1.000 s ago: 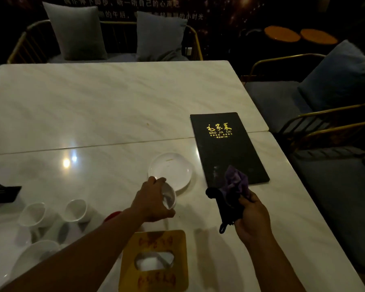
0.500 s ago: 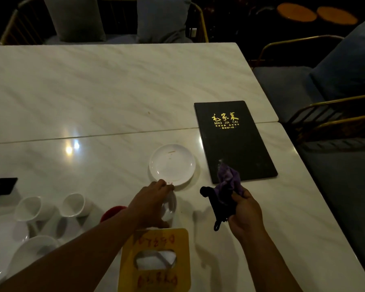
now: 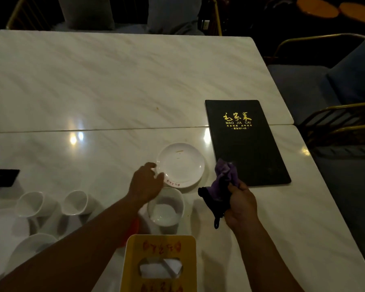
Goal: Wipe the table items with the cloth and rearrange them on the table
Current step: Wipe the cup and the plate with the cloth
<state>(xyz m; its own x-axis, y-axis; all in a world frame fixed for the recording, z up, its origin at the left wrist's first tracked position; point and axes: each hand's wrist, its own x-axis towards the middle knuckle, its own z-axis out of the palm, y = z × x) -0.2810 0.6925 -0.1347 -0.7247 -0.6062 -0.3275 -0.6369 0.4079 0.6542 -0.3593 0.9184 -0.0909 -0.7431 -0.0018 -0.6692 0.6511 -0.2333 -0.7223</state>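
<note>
**A:** Moved since a moment ago: small cup (image 3: 165,207) set down upright, low centre of frame. Left hand (image 3: 147,182) off it and up at the left rim of the plate (image 3: 181,165).

**B:** Gripping there?

**A:** Thumb over the rim, fingers curled beside it. Reads as a pinch. Plate not lifted, flat on the table (image 3: 114,81) at centre frame, with a brownish smear near its upper edge.

**B:** And the other side?

**A:** Right hand (image 3: 240,205) closed round the purple cloth (image 3: 226,175). Bunched, held right of the plate, overlapping the lower corner of the black menu (image 3: 247,144). Black loop dangling under the fist.

**B:** Step in hand, then?

**A:** Probably done with the cup, plate up next for wiping.

**B:** Calling for what?

**A:** Tilting the plate toward the cloth, or bringing the cloth left onto it. Minding the cup just below: touching the plate or only overlapping it in view, impossible to tell, and easy to knock either way.

**B:** Much left?

**A:** Likely plenty. Tipped cup (image 3: 36,204) and second tipped cup (image 3: 77,202) at middle left, yellow tissue box (image 3: 160,245) at the bottom edge, plus the menu.
</note>
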